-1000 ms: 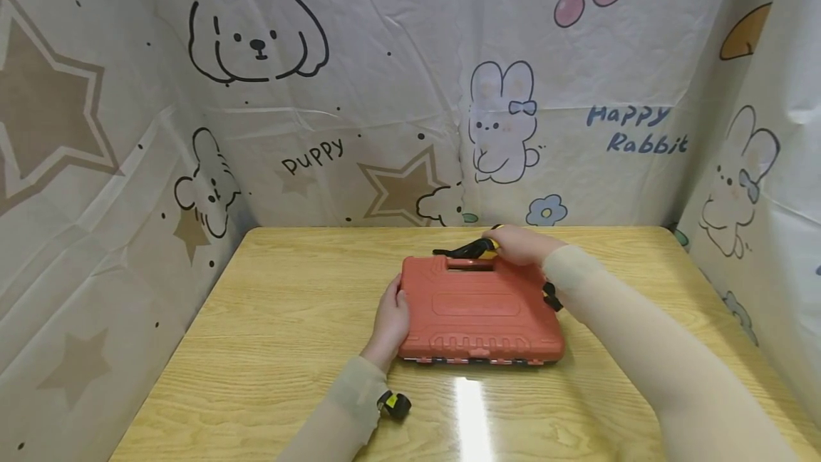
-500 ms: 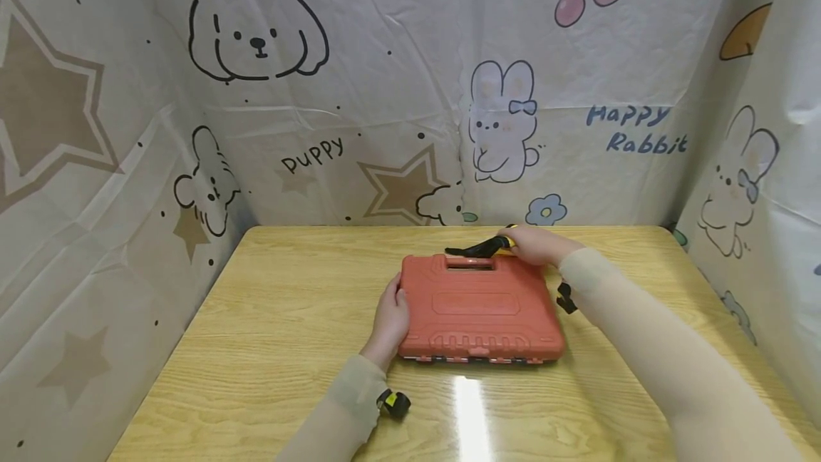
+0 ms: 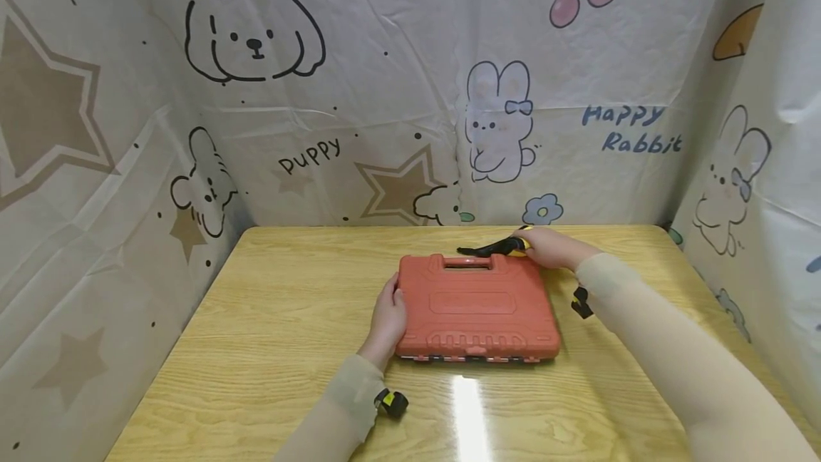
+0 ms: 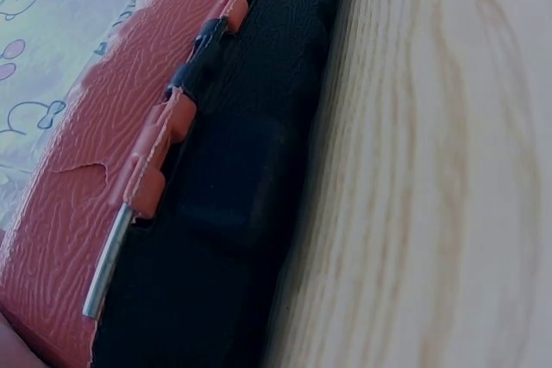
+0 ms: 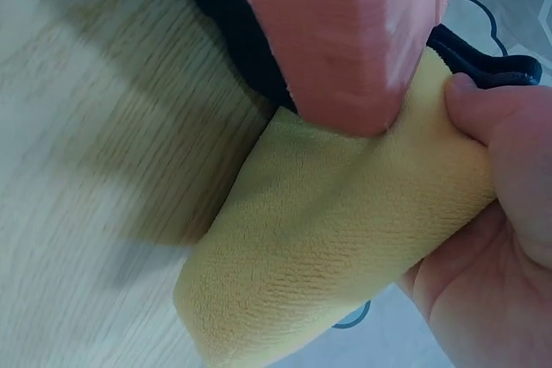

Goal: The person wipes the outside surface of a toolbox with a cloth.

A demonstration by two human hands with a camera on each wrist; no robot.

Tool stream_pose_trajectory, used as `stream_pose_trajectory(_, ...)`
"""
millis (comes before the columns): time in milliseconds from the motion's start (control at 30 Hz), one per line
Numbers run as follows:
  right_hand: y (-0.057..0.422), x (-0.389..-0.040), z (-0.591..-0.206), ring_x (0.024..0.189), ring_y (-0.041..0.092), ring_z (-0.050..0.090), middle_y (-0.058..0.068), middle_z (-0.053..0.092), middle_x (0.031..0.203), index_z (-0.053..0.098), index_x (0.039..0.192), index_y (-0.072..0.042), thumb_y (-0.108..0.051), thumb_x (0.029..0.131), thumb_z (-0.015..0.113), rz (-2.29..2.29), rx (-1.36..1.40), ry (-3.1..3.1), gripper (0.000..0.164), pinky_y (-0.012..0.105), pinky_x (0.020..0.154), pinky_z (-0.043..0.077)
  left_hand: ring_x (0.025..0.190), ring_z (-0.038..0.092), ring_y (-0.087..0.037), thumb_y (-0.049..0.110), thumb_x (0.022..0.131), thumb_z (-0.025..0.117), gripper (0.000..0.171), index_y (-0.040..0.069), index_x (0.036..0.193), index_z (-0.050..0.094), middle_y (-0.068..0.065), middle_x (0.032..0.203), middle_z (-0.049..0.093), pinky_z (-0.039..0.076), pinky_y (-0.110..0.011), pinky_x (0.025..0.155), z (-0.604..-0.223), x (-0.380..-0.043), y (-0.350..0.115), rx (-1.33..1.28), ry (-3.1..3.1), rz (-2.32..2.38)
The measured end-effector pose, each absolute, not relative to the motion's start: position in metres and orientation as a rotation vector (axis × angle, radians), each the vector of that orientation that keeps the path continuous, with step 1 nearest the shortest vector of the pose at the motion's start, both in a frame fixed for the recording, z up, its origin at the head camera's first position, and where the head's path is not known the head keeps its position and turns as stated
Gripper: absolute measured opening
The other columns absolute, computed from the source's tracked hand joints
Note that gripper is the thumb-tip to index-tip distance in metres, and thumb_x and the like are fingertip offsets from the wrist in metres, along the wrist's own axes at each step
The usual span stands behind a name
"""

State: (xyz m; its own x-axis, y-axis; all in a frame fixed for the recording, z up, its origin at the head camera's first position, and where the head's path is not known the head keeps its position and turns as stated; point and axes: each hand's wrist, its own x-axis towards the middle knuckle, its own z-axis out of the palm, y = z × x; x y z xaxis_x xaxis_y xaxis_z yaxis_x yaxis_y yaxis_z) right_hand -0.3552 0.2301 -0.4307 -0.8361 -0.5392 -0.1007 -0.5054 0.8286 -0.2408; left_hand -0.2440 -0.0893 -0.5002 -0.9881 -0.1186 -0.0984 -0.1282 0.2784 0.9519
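A closed red tool case lies flat on a wooden table, handle side away from me. My left hand holds its left edge, thumb on the lid. My right hand pinches a yellow cloth with a black trim against the case's far right corner. In the right wrist view the yellow cloth is bunched under the red corner, and my thumb presses on it. The left wrist view shows the case's red lid over its black lower half, shut.
Cartoon-printed sheets wall the table in at the back and both sides. A black wrist strap sits at each cuff. Bare wood surrounds the case on all sides.
My right hand has slid the cloth to the right along the case's far edge, from by the handle to the far right corner. The left hand and the case stay put.
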Motion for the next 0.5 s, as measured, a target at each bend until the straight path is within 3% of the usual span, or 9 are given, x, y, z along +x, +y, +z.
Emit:
stream_pose_trajectory(300,0.238,-0.351,-0.433,0.115,0.041,0.066,0.021,0.072,0.116,0.065,0.127,0.003,0.006,0.097,0.056,-0.451,-0.821,2.854,0.032,0.058,0.104,0.051,0.154,0.027,-0.04,0.012,0.113,0.031,0.05,0.001,0.161,0.029,-0.023,0.165,0.032,0.025,-0.056,0.126,-0.502,-0.245,-0.09,-0.232,2.486,1.888)
stream_pose_trajectory(500,0.246,-0.35,-0.438,0.113,0.042,0.067,0.023,0.072,0.116,0.064,0.127,0.005,0.006,0.096,0.057,-0.475,-0.801,2.874,0.032,0.058,0.101,0.052,0.155,0.026,-0.039,0.012,0.113,0.03,0.05,0.002,0.162,0.028,-0.022,0.166,0.031,0.024,-0.056,0.126,-0.502,-0.244,-0.089,-0.23,2.462,1.901)
